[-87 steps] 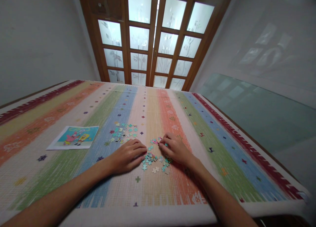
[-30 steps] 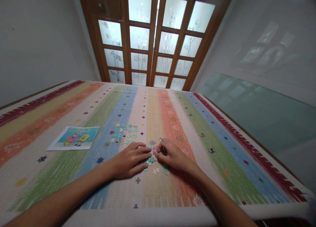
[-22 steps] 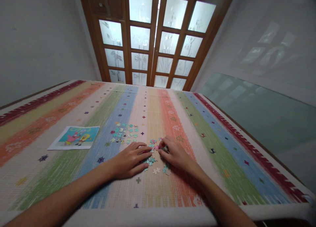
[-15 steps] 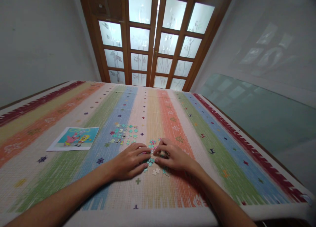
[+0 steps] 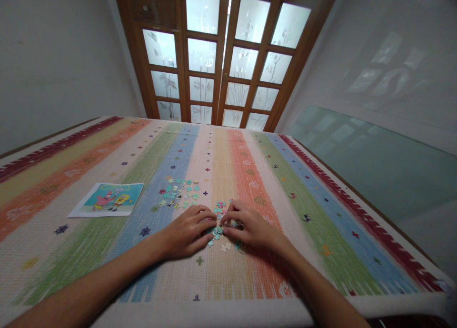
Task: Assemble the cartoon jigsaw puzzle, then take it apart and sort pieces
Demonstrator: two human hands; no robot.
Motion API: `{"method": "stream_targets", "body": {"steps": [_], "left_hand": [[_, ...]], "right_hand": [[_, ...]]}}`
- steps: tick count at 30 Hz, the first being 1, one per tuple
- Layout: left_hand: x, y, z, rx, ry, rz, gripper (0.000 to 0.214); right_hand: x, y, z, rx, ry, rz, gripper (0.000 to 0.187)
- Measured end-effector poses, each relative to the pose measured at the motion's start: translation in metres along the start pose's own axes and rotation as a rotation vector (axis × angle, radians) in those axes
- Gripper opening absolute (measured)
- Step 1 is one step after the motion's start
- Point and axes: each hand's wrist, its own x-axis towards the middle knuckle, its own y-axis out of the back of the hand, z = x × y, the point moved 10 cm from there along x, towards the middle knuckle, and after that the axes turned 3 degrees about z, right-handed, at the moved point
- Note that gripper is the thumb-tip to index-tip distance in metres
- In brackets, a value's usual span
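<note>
A small heap of loose jigsaw puzzle pieces, mostly turquoise with some pink and white, lies on the patterned tablecloth between my hands. My left hand rests at the heap's left side, palm down, its fingers bent and apart with the tips against the pieces. From the right, my right hand reaches in with curled fingers, its thumb and index finger apart at the heap's edge. Whether a piece sits under either set of fingertips is hidden. A pale puzzle piece lies just in front of the heap.
More puzzle pieces are spread out beyond my left hand. Farther left lies a printed cartoon picture. The striped tablecloth covers the table. Wooden doors with glass panes stand behind it, and a glass panel leans along the right wall.
Both hands have shifted slightly among the pieces, the right fingertips edging left over the heap. The spread pieces and the picture stay in place.
</note>
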Motion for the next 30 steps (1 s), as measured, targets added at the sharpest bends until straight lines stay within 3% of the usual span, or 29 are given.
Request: {"method": "stream_targets", "body": {"steps": [8, 16, 19, 23, 30], "left_hand": [[0.001, 0.001, -0.004, -0.053, 0.057, -0.010, 0.013], [-0.001, 0.002, -0.004, -0.066, 0.051, -0.006, 0.021], [0.000, 0.003, -0.002, -0.069, 0.045, -0.008, 0.027], [0.001, 0.005, 0.001, -0.101, 0.037, -0.015, 0.028], [0.006, 0.002, 0.025, -0.133, 0.015, -0.073, 0.028]], "right_hand": [[0.000, -0.010, 0.000, -0.045, 0.016, -0.024, 0.005], [0.000, 0.005, 0.011, -0.074, -0.033, 0.020, 0.010], [-0.003, 0.005, 0.004, -0.007, 0.011, -0.083, 0.008], [-0.010, 0.002, 0.000, 0.027, 0.063, -0.235, 0.019], [-0.013, 0.009, 0.007, 0.006, 0.060, -0.262, 0.028]]}}
